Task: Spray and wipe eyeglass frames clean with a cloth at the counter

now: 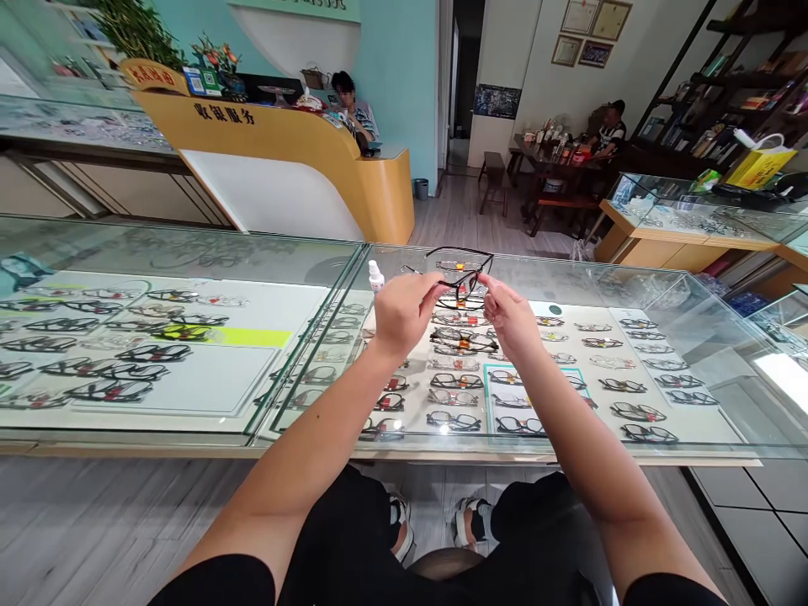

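Note:
Over the glass counter, a pair of black-framed eyeglasses [467,286] is held up between both hands. My left hand [406,311] pinches the frame's left side, thumb and fingers closed. On the other side, the fingertips of my right hand [508,313] are closed on the frame near a hinge. One dark temple arm reaches out above the hands, away from me. A small white bottle with a nozzle [376,276] stands on the counter just behind my left hand. Beneath the glass, rows of display eyeglasses [455,381] lie on white boards.
The glass display counter [303,444] runs across in front of my knees. More eyeglasses fill the left case [119,370]. Beyond are a yellow-and-white cashier desk [284,139] with a person seated behind it, a dark table [555,151] with another seated person, and a right-hand showcase [688,210].

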Demonstrator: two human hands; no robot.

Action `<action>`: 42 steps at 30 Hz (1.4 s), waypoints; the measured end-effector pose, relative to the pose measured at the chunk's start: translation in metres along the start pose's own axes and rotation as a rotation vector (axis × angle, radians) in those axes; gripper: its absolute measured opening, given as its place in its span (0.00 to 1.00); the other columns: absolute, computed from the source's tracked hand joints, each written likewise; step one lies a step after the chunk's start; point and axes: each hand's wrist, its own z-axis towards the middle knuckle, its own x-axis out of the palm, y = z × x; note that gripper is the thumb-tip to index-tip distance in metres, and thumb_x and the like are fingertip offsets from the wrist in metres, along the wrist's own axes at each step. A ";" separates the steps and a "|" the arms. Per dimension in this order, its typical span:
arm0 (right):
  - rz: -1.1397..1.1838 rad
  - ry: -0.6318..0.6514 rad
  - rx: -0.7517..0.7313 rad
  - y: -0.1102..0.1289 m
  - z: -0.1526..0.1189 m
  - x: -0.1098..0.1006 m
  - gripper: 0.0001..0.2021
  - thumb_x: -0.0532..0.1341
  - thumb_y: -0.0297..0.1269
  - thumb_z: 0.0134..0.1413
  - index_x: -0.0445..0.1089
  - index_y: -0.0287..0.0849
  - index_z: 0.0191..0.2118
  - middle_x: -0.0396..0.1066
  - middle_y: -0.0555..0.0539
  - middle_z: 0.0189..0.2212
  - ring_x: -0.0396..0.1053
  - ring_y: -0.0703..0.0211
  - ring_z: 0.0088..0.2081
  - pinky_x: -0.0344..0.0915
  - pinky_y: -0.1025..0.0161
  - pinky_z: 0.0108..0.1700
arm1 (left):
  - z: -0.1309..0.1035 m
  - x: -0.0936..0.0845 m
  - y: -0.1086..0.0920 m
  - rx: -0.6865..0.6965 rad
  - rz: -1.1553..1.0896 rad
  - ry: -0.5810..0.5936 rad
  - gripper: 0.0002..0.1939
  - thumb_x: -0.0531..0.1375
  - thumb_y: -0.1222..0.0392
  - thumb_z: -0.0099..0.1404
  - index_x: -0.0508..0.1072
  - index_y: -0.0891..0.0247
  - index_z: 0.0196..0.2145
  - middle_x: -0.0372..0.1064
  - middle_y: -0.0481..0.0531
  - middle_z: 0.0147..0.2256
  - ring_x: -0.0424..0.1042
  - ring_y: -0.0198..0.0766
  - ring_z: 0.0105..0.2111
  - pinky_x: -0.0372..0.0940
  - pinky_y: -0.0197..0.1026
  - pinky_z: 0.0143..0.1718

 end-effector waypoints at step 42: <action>-0.529 0.056 -1.000 0.291 -0.166 0.009 0.10 0.69 0.50 0.70 0.85 0.56 0.50 0.77 0.48 0.35 0.72 0.57 0.34 0.70 0.59 0.33 | 0.122 -0.175 -0.184 0.480 -0.303 -0.544 0.11 0.61 0.58 0.78 0.82 0.51 0.52 0.82 0.49 0.45 0.81 0.35 0.40 0.79 0.40 0.40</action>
